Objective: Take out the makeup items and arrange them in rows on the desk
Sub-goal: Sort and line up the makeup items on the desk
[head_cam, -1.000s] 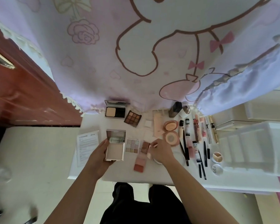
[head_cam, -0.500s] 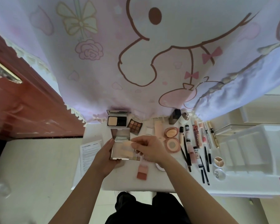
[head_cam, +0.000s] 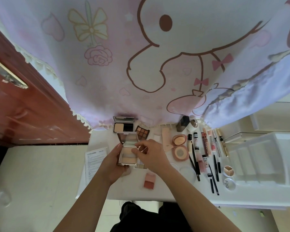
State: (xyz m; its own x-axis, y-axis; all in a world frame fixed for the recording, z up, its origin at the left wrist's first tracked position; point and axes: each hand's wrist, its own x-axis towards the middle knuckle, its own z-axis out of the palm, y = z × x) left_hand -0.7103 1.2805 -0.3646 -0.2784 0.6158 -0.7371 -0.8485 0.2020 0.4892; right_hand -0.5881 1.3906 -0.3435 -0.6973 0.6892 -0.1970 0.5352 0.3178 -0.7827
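An open powder compact (head_cam: 126,152) with a mirrored lid is gripped at its left side by my left hand (head_cam: 112,162), just above the white desk (head_cam: 132,191). My right hand (head_cam: 151,156) reaches over the compact's pan, thumb and fingers pinching something thin and pale over the powder; what it is I cannot tell. Under my right hand lies a pale eyeshadow palette (head_cam: 141,166), partly hidden. A pink blush palette (head_cam: 149,180) lies nearer me. At the back sit another open compact (head_cam: 123,125) and a brown eyeshadow palette (head_cam: 142,131).
Rows of tubes, pencils and mascaras (head_cam: 206,154), two round pink compacts (head_cam: 179,148) and small round pots (head_cam: 228,177) fill the desk's right part. A white organiser tray (head_cam: 264,158) stands at the right edge. A printed leaflet (head_cam: 93,163) lies left. A cartoon curtain (head_cam: 141,64) hangs behind.
My left hand lifted the open compact off the desk toward the back. My right hand left the blush palette area and came over the compact's pan, fingers pinching.
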